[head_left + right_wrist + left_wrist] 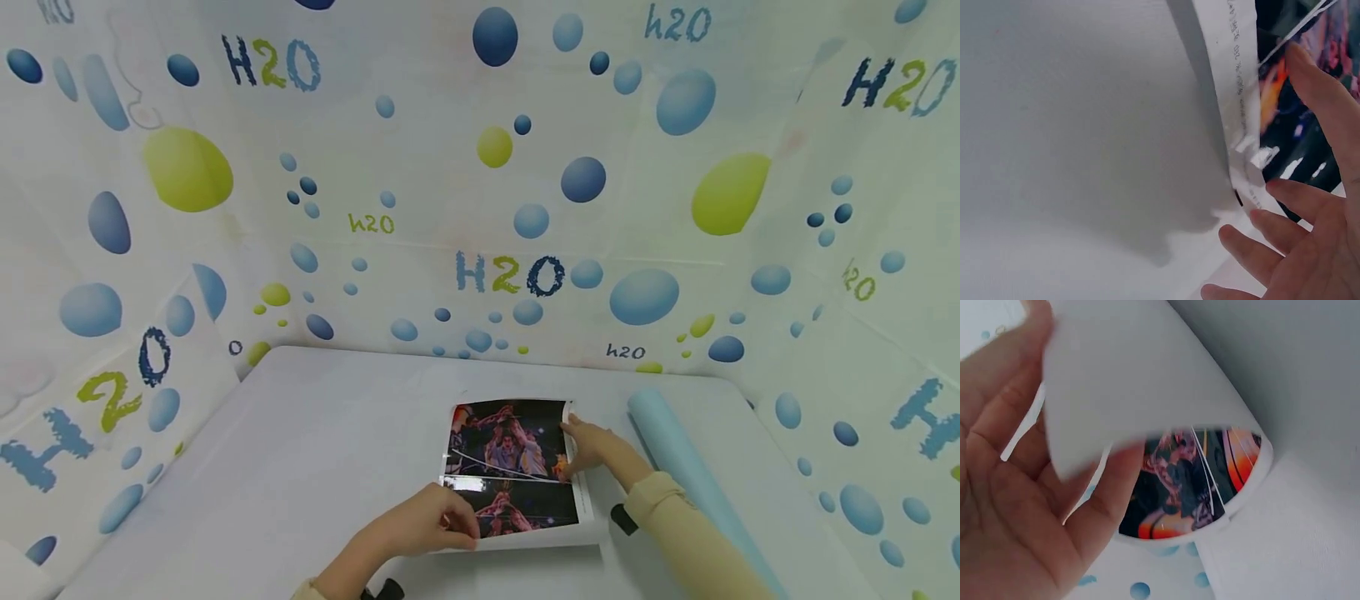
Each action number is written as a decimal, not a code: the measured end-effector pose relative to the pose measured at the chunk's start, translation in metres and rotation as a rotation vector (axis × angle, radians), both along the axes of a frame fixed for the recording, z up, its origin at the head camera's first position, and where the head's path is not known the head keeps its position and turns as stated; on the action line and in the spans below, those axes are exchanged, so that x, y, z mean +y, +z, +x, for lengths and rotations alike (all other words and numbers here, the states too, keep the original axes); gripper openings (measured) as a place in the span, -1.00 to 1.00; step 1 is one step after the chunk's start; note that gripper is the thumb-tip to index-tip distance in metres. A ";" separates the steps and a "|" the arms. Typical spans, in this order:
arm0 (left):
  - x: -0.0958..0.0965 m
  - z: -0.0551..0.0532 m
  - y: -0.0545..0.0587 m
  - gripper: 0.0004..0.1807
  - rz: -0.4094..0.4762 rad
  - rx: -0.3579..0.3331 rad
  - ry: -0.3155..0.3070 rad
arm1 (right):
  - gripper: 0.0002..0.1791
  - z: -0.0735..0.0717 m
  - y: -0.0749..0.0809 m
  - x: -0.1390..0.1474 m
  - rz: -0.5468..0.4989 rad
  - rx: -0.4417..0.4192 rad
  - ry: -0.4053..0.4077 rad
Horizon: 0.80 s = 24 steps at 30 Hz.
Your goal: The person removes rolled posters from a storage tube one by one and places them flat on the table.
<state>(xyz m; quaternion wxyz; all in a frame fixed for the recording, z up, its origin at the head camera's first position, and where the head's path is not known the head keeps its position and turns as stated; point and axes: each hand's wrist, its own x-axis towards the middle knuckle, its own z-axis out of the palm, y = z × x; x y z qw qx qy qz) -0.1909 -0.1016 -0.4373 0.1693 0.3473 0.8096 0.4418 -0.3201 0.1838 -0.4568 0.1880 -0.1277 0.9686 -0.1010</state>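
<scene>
A glossy photo print [506, 442] lies on the white table, showing two dark, colourful pictures with white borders. My left hand [431, 521] pinches its near left corner between thumb and fingers. In the left wrist view, the print's white back [1135, 369] curls over beside the left hand [1016, 494], and a strip of picture shows underneath. At the right edge of the print, my right hand [596, 446] rests with its fingers spread. The right wrist view shows the right hand [1316, 237] with its fingertips at the white margin [1229, 75], which carries small print.
A light blue roll [697, 475] lies lengthwise on the white table [322, 442], to the right of the print and beside the right forearm. A white sheet with blue and green spots and H2O lettering [510, 275] hangs behind and at both sides.
</scene>
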 end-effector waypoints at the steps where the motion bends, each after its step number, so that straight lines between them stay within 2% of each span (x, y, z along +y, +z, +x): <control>1: 0.001 0.001 0.000 -0.95 -0.008 0.008 0.000 | -0.03 0.002 0.002 0.001 -0.005 0.014 0.010; 8: 0.008 0.003 -0.006 -0.93 -0.104 0.109 -0.009 | -0.24 0.014 0.018 0.013 -0.071 0.110 0.162; 11: 0.009 0.001 -0.012 -0.92 -0.102 0.088 -0.009 | -0.36 0.023 0.026 0.013 -0.116 0.109 0.191; 14: 0.008 -0.003 -0.018 -0.92 -0.080 0.039 -0.014 | -0.47 0.036 0.032 0.010 -0.155 0.114 0.247; 19: 0.008 -0.012 -0.025 -0.92 -0.081 -0.067 -0.015 | -0.57 0.059 0.037 -0.002 -0.213 0.148 0.419; 24: 0.010 -0.021 -0.026 -0.93 -0.087 -0.193 0.066 | -0.64 0.084 0.037 -0.020 -0.227 0.162 0.528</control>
